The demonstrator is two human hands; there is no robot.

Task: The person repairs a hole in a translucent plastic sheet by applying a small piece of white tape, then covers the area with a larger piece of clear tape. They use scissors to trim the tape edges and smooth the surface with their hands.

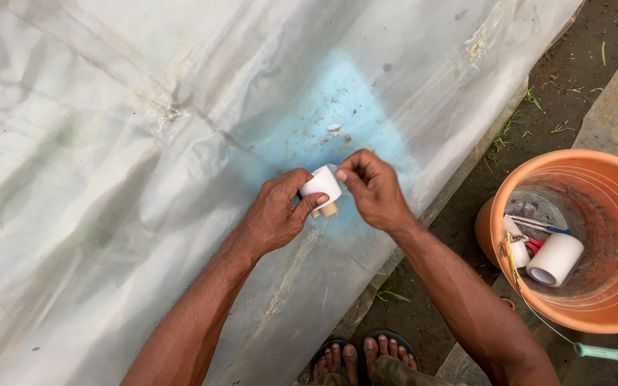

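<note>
Sandalled feet (366,357) are showing at the near edge, standing on bare soil beside a large translucent plastic sheet (109,179) that is filling the left and far part of the view. Both forearms are reaching out over it. At the middle, the left hand (273,214) is clenching a white tape roll (321,184), thumb across its face, holding it just above the sheet. The right hand (373,189) is touching the roll's far side, its fingertips pinching at the rim as if picking at the tape's free end; whether any tape is already lifted cannot be told.

As a judgement, the work is looking early: no length of tape is pulled out, and no fresh strip is lying on the bluish patch of sheet under the hands. An older taped spot is sitting on the sheet far to the left.

At the right, well apart from the hands, an orange bucket (609,307) is holding a second white roll (553,259), a red-handled tool and a pen-like item. A green-handled tool (609,353) is lying near its near rim.
</note>
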